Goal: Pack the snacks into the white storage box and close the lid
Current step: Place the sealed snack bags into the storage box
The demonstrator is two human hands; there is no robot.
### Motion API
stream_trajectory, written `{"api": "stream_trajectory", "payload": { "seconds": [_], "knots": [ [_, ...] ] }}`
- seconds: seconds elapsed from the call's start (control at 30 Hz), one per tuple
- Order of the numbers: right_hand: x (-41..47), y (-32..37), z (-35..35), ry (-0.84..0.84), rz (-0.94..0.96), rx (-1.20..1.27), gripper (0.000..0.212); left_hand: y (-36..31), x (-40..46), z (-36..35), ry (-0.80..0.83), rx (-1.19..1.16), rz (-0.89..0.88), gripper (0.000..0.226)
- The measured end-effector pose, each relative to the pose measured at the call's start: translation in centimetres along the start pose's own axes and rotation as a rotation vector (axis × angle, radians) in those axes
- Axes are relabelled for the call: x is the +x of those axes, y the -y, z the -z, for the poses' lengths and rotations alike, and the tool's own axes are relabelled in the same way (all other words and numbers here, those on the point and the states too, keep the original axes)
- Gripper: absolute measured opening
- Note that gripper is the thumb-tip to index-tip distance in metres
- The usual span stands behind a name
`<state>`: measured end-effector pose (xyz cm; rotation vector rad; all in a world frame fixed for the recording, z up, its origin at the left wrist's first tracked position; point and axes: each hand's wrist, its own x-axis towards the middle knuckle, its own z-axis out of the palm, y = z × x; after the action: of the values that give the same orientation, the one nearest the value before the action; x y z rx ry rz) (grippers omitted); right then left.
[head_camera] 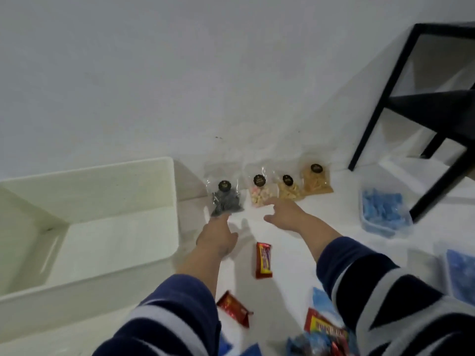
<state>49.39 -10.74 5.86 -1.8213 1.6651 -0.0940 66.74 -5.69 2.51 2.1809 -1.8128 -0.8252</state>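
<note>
Snacks are all still outside: four clear bags (267, 187) by the wall, red bars (263, 260) on the floor, while your white storage box (164, 181) sits empty, no lid in view; your left hand (217, 236) and right hand (285, 213) reach out with fingers spread, gripping nothing

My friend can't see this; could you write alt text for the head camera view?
Two hands, left and right, reach toward four clear snack bags lined against a wall, beside an open, empty white storage box.
</note>
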Motion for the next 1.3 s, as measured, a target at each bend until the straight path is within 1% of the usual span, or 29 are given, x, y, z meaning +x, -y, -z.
{"api": "stream_trajectory", "payload": {
  "seconds": [0.1,0.23,0.3,0.4,0.47,0.53,0.63,0.73,0.83,0.97,1.13,1.3],
  "knots": [
    [5.3,-0.4,0.8,-0.118,0.034,0.019,0.051,0.0,4.3,0.1,-0.125,-0.062,0.071,0.062],
    [10.4,-1.8,0.2,-0.193,0.007,0.05,0.063,0.2,8.5,0.0,-0.252,-0.192,0.141,0.064],
    [11.9,-2.3,-0.4,-0.221,0.014,0.041,0.068,0.4,9.9,-0.2,-0.256,-0.203,0.146,0.07],
    [13.2,-2.9,-1.3,-0.231,0.033,0.082,0.08,0.5,11.2,-0.6,-0.204,-0.218,0.179,0.083],
    [13.5,-3.3,-1.8,-0.265,0.016,0.095,0.081,0.6,11.6,-0.9,-0.184,-0.224,0.192,0.089],
    [13.6,-3.5,-2.1,-0.318,-0.002,0.118,0.08,0.6,11.5,-1.2,-0.21,-0.238,0.188,0.089],
    [13.2,-3.2,-2.4,-0.324,-0.007,0.216,0.078,0.8,10.5,-1.4,-0.292,-0.299,0.168,0.08],
    [12.1,-2.5,-2.0,-0.31,0.033,0.287,0.076,0.7,9.4,-0.8,-0.361,-0.348,0.155,0.068],
    [10.8,-1.0,-0.5,-0.316,0.102,0.383,0.074,-0.1,8.0,1.5,-0.41,-0.292,0.114,0.074],
    [8.1,1.9,2.6,-0.348,0.177,0.516,0.079,-1.4,5.4,5.6,-0.455,-0.238,0.03,0.082],
    [3.3,6.9,5.8,-0.452,0.268,0.513,0.081,-1.9,1.6,11.6,-0.539,-0.167,-0.06,0.081],
    [-2.1,12.6,6.0,-0.491,0.346,0.454,0.08,1.4,-3.5,17.0,-0.588,-0.197,-0.131,0.081]
  ]
}}
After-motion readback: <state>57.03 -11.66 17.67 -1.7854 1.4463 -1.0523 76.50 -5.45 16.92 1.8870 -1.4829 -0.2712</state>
